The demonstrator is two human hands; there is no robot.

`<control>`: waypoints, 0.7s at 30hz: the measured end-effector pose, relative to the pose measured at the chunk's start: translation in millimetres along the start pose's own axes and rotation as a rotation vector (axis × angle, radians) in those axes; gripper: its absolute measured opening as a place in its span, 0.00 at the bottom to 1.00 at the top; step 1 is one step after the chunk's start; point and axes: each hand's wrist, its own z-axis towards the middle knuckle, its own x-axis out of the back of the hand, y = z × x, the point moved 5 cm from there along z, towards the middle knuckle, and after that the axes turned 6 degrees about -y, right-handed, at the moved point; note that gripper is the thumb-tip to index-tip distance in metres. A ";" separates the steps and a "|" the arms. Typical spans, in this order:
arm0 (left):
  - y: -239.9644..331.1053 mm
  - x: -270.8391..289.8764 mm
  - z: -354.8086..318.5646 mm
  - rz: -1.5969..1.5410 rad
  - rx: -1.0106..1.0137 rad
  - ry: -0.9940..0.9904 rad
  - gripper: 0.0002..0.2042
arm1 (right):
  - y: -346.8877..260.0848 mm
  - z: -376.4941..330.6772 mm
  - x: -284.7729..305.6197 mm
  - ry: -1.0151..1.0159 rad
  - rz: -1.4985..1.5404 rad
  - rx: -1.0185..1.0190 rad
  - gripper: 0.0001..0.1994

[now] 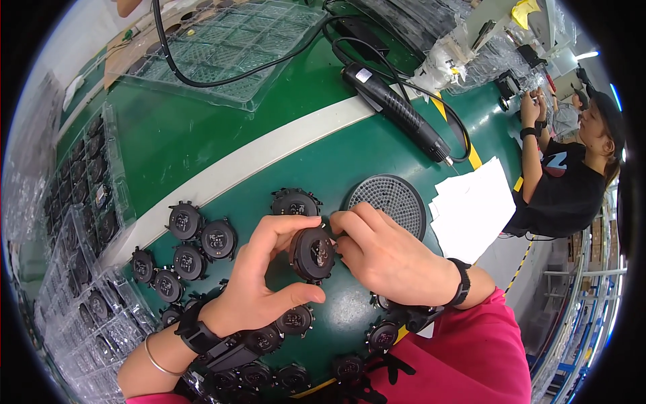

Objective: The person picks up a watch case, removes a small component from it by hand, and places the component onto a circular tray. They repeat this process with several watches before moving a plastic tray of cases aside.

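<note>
My left hand (249,289) grips a round black watch case (313,254) between fingers and thumb, its back face turned up toward me and no strap on it. At the case's right edge, the fingers of my right hand (393,259) are pinched together. What they hold, if anything, is too small to make out. Just beyond my hands another watch case (295,200) lies on the green mat. To the left, several more watch cases (219,239) rest face down in a group, and others sit below my left wrist.
A round grey dish of small holes (389,195) stands beyond my right hand. Farther off lies a black corded electric screwdriver (397,111). White paper sheets (474,209) are at right, clear plastic trays (87,195) at left. A co-worker (565,182) sits at far right.
</note>
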 end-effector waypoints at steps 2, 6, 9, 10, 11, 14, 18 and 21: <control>-0.1 0.2 -0.3 -0.002 0.002 -0.006 0.38 | 0.3 2.0 -2.0 -0.003 0.022 0.010 0.10; 1.4 -0.5 0.0 -0.011 -0.001 -0.008 0.38 | 0.8 3.4 -2.7 -0.014 0.021 0.029 0.08; 2.2 -0.5 0.6 -0.023 -0.014 0.009 0.39 | -1.2 3.6 0.3 0.008 0.139 0.040 0.07; 2.2 -0.4 0.8 -0.037 -0.029 0.010 0.38 | -2.0 3.3 3.3 0.035 0.263 0.043 0.07; 2.1 -0.3 1.1 -0.051 -0.044 0.010 0.38 | -2.2 3.0 6.1 0.062 0.387 0.046 0.06; 3.2 -0.4 1.4 -0.038 -0.064 0.028 0.38 | 9.7 1.4 16.4 0.129 0.418 0.024 0.07; 2.8 -0.6 1.7 0.004 -0.078 0.047 0.39 | 18.1 -0.1 26.9 0.181 0.352 0.027 0.09; 1.1 -0.7 0.6 -0.003 -0.070 0.042 0.39 | 11.3 -1.9 35.4 0.258 0.360 0.090 0.10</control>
